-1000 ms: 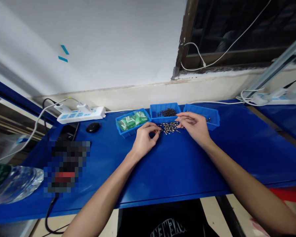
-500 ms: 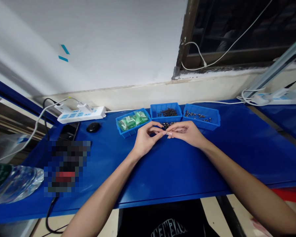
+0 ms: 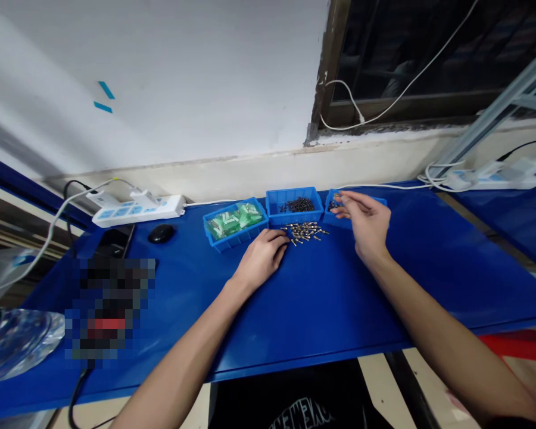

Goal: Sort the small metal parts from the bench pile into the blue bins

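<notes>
My left hand (image 3: 262,256) rests on the blue table with its fingers curled, the tips at the left edge of a loose pile of brass-coloured, screw-like metal parts (image 3: 308,231). Whatever its fingers hold, if anything, is hidden. My right hand (image 3: 365,221) is over the right blue bin (image 3: 377,201), its thumb and index finger pinched at a small metal screw-like part (image 3: 337,196). That hand covers much of the bin. Dark screws (image 3: 300,205) fill part of the middle blue bin (image 3: 295,217). The left blue bin (image 3: 236,240) holds green bags (image 3: 234,219) with white pieces.
On the left are a black mouse (image 3: 161,233), a phone (image 3: 116,241), a white power strip (image 3: 138,211), a pixelated object (image 3: 111,310) and a water bottle (image 3: 22,342). A second power strip (image 3: 495,179) lies far right. The wall stands behind the bins.
My hands were together over the pile and have parted. My right hand moved right to the right bin; my left hand lowered slightly beside the pile, which is now uncovered.
</notes>
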`<control>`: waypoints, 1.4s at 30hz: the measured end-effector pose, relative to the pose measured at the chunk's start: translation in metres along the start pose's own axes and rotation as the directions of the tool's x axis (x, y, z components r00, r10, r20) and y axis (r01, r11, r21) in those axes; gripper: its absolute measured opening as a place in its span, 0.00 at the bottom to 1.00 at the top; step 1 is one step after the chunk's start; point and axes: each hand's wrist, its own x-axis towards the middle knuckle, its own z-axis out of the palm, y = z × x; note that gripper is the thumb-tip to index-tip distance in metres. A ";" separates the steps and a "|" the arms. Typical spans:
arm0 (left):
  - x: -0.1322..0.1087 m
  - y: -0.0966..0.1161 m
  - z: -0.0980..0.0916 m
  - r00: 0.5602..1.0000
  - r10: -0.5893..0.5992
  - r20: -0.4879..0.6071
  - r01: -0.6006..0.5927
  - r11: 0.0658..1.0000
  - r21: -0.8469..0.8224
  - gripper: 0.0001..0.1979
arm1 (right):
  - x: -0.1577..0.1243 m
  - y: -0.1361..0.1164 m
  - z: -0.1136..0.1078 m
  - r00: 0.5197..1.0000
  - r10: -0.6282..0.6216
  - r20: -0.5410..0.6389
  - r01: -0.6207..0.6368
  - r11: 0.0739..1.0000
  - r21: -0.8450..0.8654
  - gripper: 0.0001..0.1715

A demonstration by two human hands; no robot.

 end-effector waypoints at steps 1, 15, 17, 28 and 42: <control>0.000 0.000 -0.001 1.000 -0.017 -0.006 0.017 1.000 -0.002 0.10 | 0.001 0.000 0.000 1.000 -0.004 -0.017 0.004 1.000 0.001 0.11; 0.003 0.009 -0.008 0.970 -0.180 -0.165 0.121 0.941 -0.315 0.09 | -0.010 -0.003 0.006 0.957 0.064 0.282 -0.066 0.998 -0.004 0.13; 0.005 0.011 -0.009 0.953 -0.239 -0.184 0.135 0.884 -0.449 0.07 | -0.012 -0.003 0.006 0.914 0.093 0.395 -0.082 0.996 -0.044 0.14; 0.008 0.018 -0.010 0.923 -0.370 -0.105 0.159 0.614 -0.773 0.14 | -0.025 0.000 0.010 0.651 0.182 0.737 -0.153 0.982 -0.107 0.17; 0.003 0.012 -0.011 0.999 -0.049 0.011 0.050 0.980 -0.191 0.07 | -0.010 -0.003 0.002 0.808 0.167 0.566 -0.133 0.986 -0.102 0.13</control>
